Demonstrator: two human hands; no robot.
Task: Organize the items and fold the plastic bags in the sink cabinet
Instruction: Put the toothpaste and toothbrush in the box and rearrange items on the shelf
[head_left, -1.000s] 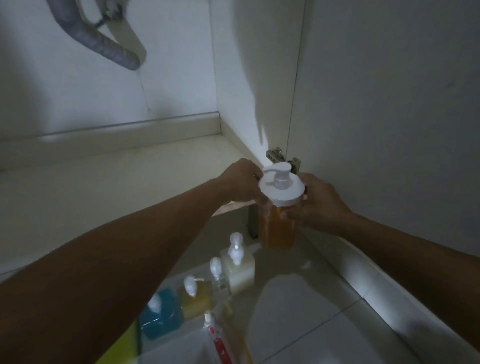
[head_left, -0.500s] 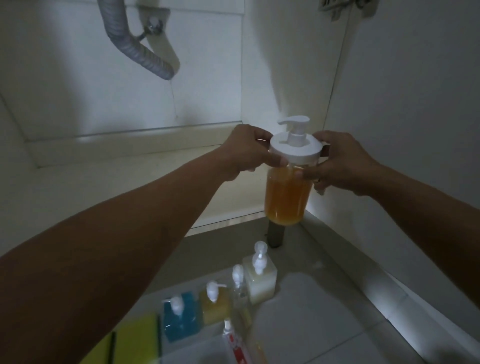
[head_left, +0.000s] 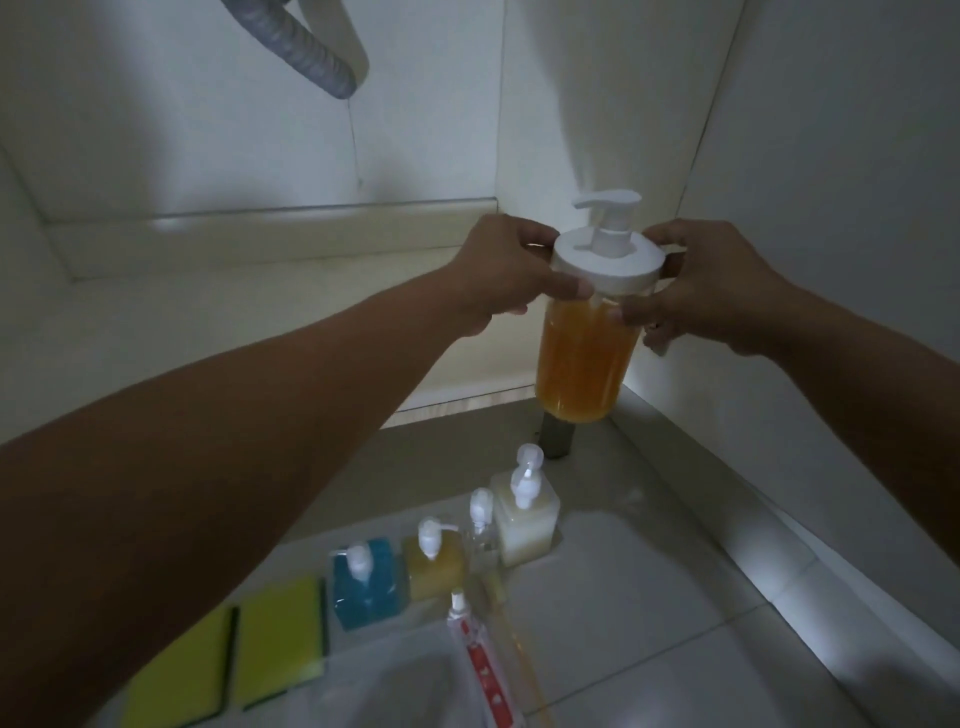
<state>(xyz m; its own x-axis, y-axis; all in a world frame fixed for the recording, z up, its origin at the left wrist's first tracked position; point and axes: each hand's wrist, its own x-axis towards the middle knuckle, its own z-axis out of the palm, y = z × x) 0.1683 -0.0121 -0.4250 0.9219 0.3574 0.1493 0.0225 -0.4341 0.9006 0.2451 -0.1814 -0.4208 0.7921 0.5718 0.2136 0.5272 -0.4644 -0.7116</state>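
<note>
Lifted higher, orange pump bottle (head_left: 587, 358) between left hand (head_left: 506, 273) and right hand (head_left: 714, 291), both pinching its cap.

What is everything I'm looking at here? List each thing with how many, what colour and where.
Round pump bottle: one, orange liquid, white pump lid, held in the air in front of the cabinet.
Square pump bottles: three on the floor in a row, blue, yellow, cream white.
Small clear pump bottle: one, between the yellow and cream ones.
Sponges: two, yellow-green with dark edges, floor, lower left.
Tube: one, white and red, floor near the bottom edge.
Hose: one, grey, ribbed, top of the cabinet.
Cabinet leg: one, dark, below the held bottle.
Left hand: grips the lid's left side.
Right hand: grips the lid's right side.
</note>
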